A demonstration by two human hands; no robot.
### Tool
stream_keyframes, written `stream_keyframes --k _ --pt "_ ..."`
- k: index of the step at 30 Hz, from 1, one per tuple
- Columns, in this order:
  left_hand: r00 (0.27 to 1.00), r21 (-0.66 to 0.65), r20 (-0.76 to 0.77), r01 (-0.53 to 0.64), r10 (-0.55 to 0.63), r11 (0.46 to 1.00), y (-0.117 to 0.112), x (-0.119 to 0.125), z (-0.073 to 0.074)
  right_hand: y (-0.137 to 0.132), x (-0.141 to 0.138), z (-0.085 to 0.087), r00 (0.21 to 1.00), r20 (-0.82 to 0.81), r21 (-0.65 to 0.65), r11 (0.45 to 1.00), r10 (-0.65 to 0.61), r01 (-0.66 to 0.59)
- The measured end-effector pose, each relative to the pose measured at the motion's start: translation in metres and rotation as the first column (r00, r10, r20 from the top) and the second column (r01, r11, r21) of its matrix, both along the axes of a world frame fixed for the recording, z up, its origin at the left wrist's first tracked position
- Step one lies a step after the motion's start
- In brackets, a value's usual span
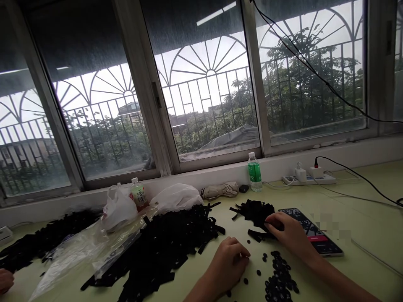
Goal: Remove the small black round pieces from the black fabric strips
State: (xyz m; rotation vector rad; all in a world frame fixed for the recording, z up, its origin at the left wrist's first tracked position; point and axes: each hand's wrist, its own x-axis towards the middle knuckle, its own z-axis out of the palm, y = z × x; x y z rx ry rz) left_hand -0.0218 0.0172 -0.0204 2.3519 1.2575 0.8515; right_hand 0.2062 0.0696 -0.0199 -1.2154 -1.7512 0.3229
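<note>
My right hand (288,233) is closed in a pinch at the edge of a small heap of black strips (253,212), with the fingertips on a black strip (260,235) that looks like fabric. My left hand (228,262) rests low over the table, fingers curled and pressed together; whatever they may hold is too small to make out. Between and below the hands lie small round black discs (278,272), mostly in a cluster with several scattered singly. To the left of my left hand spreads a large pile of black strips (170,235).
A phone (315,233) lies beside my right forearm. Along the wall stand a green-labelled bottle (254,172), a power strip (315,180), white plastic bags (178,195) and another bottle (138,193). Another person's hand (5,280) shows at far left near more black strips (56,230).
</note>
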Motion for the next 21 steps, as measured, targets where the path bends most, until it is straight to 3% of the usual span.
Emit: stream_keyframes --k 3,9,14,21 --pt "1.000 0.001 -0.011 -0.021 0.021 1.000 0.000 0.000 0.000 -0.003 0.000 0.003 0.999 -0.032 -0.020 1.000 -0.022 0.022" --pt "0.999 -0.009 -0.016 -0.034 0.034 0.999 0.002 0.001 -0.002 -0.015 -0.008 0.011 0.980 -0.183 -0.083 0.992 0.078 -0.095" --pt "0.994 0.113 -0.107 0.033 -0.021 0.993 0.001 0.001 -0.001 -0.025 -0.014 0.014 0.972 -0.201 -0.098 0.985 0.120 -0.142" --pt "0.980 0.178 -0.184 -0.038 0.071 0.983 -0.002 0.003 -0.001 -0.022 -0.020 0.009 0.922 -0.323 -0.200 0.937 0.213 -0.286"
